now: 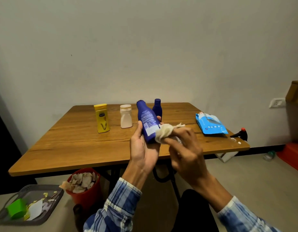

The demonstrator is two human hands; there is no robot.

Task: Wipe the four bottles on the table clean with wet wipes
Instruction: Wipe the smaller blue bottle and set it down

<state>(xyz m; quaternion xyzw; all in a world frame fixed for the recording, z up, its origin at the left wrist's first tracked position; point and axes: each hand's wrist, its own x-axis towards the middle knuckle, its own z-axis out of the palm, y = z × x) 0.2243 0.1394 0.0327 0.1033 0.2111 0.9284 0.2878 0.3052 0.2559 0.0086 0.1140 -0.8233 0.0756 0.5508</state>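
Though blurred, crumpled wipe (pixel 163 133) perhaps touches curved blue bottle (pixel 147 120).

A plain pale wall (pixel 144 47) fills the upper view, with a white socket plate (pixel 277 102) at 3 o'clock. The wooden surface (pixel 78 139) stands at the centre on black legs. On the grey floor (pixel 237 173), a red bin (pixel 88 196) of crumpled scraps sits at 7 o'clock, with a grey tray (pixel 58 200) at 8 o'clock.
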